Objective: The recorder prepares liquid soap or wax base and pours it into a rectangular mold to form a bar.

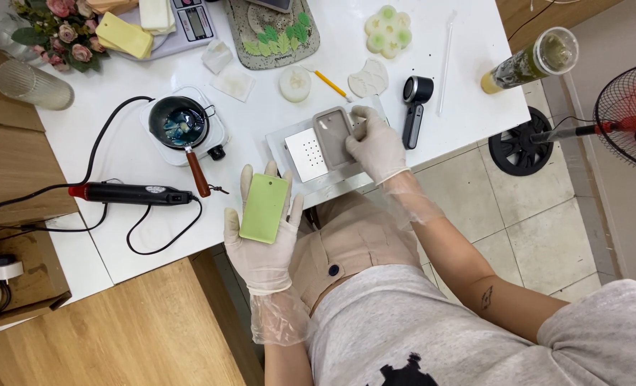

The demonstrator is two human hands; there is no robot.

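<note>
On the far left of the white table sits a small pot of blue-tinged melt on its little burner, with a black and red heat tool lying in front of it.

Next comes your left hand, gloved, palm up at the table's near edge. Its fingers are curled loosely round a green slab. The slab looks already set and out of its form, so I judge the casting and release done. Its long axis runs away from you, tilted slightly right, with the rounded top end toward the table.

Further right, your right hand presses flat, fingers spread, on the grey mould, which rests on a metal tray. The mould still seems to need putting away or refilling.
</note>
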